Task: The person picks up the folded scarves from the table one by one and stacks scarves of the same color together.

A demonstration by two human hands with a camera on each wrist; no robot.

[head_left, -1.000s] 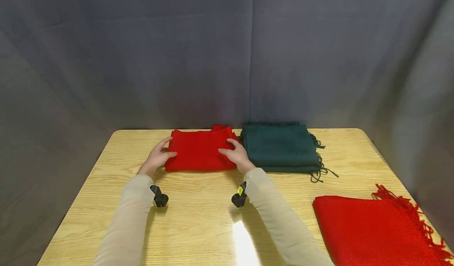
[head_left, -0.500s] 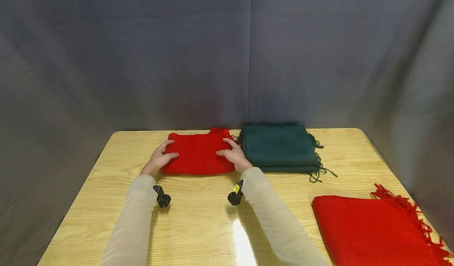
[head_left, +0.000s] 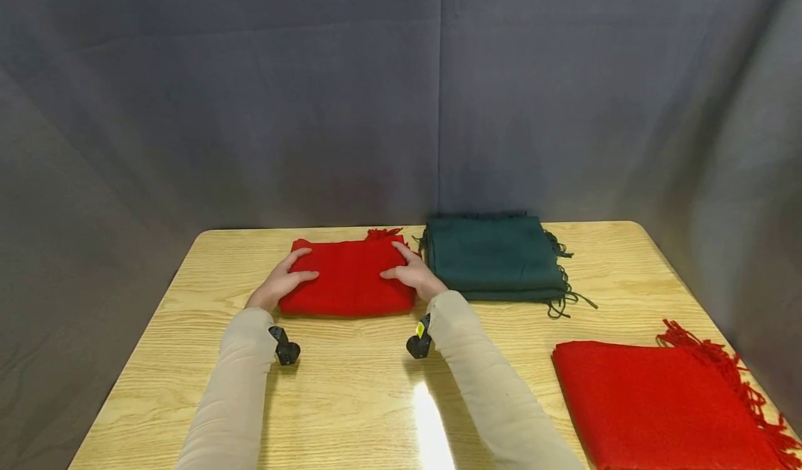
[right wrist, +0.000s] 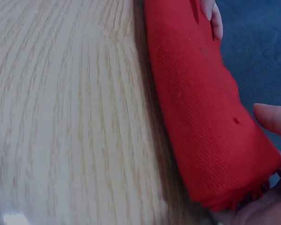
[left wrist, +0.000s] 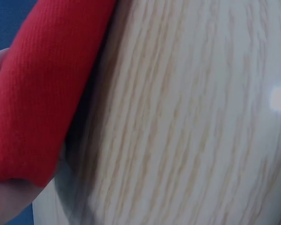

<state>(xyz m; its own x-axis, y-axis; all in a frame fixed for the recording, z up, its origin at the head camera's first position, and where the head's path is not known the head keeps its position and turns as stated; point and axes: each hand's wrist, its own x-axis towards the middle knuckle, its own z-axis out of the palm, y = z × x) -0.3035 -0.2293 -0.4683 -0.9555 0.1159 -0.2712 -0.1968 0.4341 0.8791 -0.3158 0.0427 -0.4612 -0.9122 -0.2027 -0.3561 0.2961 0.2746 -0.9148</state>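
Note:
A folded red scarf (head_left: 351, 278) lies toward the back of the wooden table, a bit of its fringe showing behind the far edge. My left hand (head_left: 279, 283) grips its left end and my right hand (head_left: 415, 275) its right end, thumbs on the upper face. In the right wrist view, fingers pass under the end of the red scarf (right wrist: 196, 98), which looks like a thick roll from this side. The left wrist view shows the front fold of the scarf (left wrist: 47, 84) with part of the left hand (left wrist: 9, 201) below it.
Just right of the right hand lies a folded dark green scarf (head_left: 491, 257) with fringe on its right side. Another folded red scarf (head_left: 664, 404) with fringe occupies the front right of the wooden table (head_left: 351, 400). A grey curtain (head_left: 313, 108) hangs behind.
Between both hands, the red scarf has come slightly toward me and settled flatter. Its fringe now shows more at the back. The green scarf and the other red scarf stay put.

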